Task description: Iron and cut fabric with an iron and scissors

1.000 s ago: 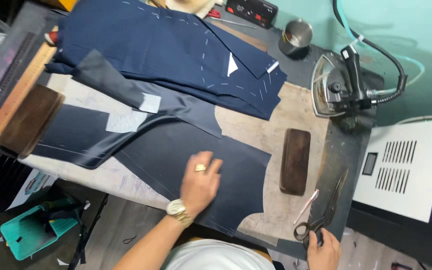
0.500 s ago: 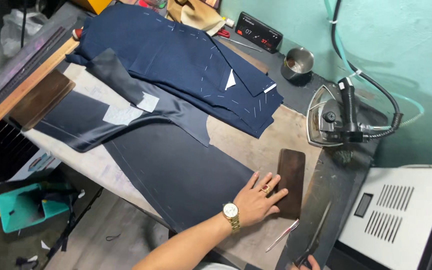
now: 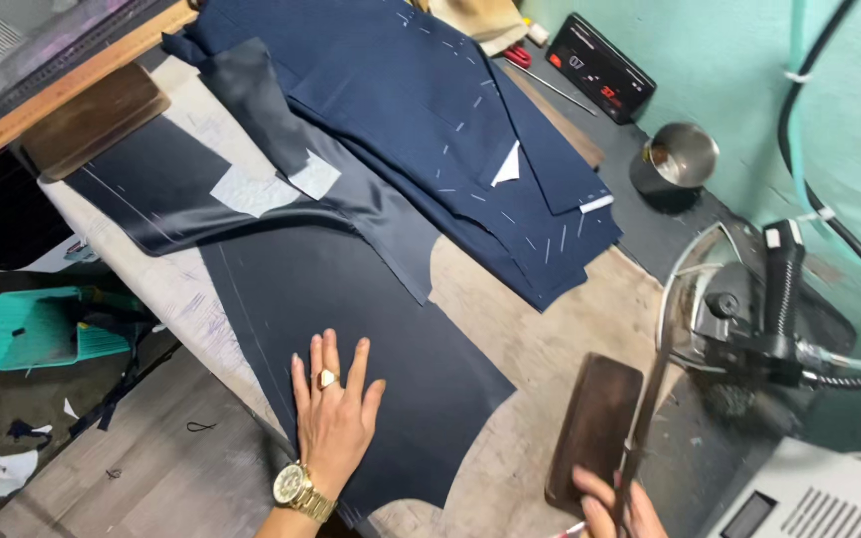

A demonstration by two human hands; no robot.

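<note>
Navy cloth panel (image 3: 351,319): flat at the bench's (image 3: 550,339) near edge.
Left hand (image 3: 334,413): fingers spread, palm pressed on the panel.
Right hand (image 3: 612,510): gripping scissors (image 3: 645,418) at the bench's near right corner.
Wooden block (image 3: 595,430): just beside the scissors.
Steam iron (image 3: 739,319): right end.

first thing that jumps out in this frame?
The dark navy fabric panel spread over the table, with the left hand pressed flat on its near edge. At bottom right, the right hand grips long scissors beside a dark wooden block. A steam iron sits at right.
</note>
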